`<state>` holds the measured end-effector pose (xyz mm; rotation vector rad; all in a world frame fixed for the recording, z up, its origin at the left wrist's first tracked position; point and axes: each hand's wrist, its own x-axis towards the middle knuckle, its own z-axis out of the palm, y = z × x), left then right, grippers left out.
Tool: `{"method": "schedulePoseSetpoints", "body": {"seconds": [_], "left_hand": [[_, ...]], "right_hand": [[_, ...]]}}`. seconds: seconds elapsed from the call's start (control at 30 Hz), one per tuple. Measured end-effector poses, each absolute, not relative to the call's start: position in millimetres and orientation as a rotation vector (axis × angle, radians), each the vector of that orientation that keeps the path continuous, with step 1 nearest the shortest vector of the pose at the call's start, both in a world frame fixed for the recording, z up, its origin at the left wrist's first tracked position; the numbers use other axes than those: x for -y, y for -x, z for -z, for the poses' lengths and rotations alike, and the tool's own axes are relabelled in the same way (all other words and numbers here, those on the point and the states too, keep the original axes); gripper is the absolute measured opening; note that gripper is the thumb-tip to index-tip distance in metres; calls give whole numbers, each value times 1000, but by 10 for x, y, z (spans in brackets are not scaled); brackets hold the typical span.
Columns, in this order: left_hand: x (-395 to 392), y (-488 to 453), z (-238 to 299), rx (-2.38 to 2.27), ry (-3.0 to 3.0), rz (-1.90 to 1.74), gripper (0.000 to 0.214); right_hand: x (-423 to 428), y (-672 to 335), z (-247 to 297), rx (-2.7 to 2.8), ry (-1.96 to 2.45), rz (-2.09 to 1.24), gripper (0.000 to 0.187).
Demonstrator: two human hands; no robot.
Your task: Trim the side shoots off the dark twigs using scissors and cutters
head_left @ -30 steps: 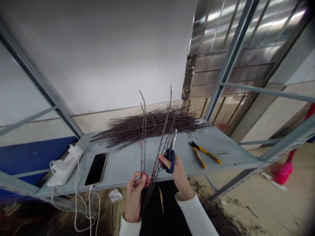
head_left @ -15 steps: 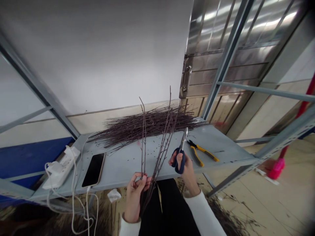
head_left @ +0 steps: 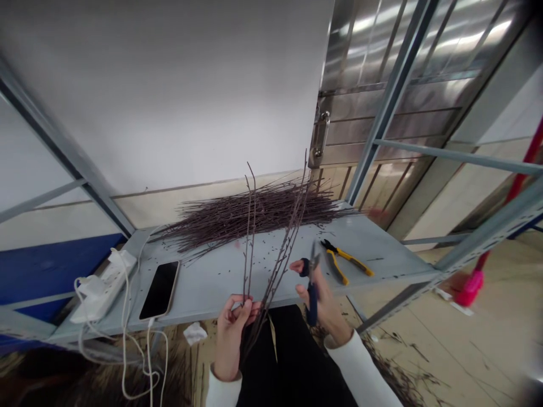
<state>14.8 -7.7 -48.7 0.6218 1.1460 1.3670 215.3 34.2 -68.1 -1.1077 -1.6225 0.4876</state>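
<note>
My left hand [head_left: 235, 325] is closed around several thin dark twigs [head_left: 278, 271], held upright at the front edge of the shelf. They split into two groups above the fingers, one leaning right. In my right hand [head_left: 324, 302] is a pair of scissors [head_left: 313, 282] with dark blue handles, the fingers through the loops. The blades look slightly blurred and point up and away, to the right of the twigs and apart from them. A large pile of similar twigs [head_left: 254, 217] lies across the back of the shelf.
Yellow-handled pliers [head_left: 345, 261] lie right of the scissors. A phone [head_left: 160, 290] on a cable and a white power strip [head_left: 104, 288] are at the left of the grey shelf [head_left: 203, 288]. Metal posts [head_left: 392, 96] frame it. Cut twig bits litter the floor.
My right hand has turned and drawn the scissors a little lower, with the handles spread wider. The twigs in my left hand have tilted slightly to the right.
</note>
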Motion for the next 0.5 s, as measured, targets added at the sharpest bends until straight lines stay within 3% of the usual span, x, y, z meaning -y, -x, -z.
{"method": "schedulePoseSetpoints", "body": {"seconds": [0.33,0.5], "left_hand": [[110,-56,532,-1197,-727,-1429,28],[128,-56,522,-1205,-765,-1444,27]], "right_hand": [[-448,-2337,414,2062,1303,103,22],[-501,-2375,381,2118,1283,284,25]]}}
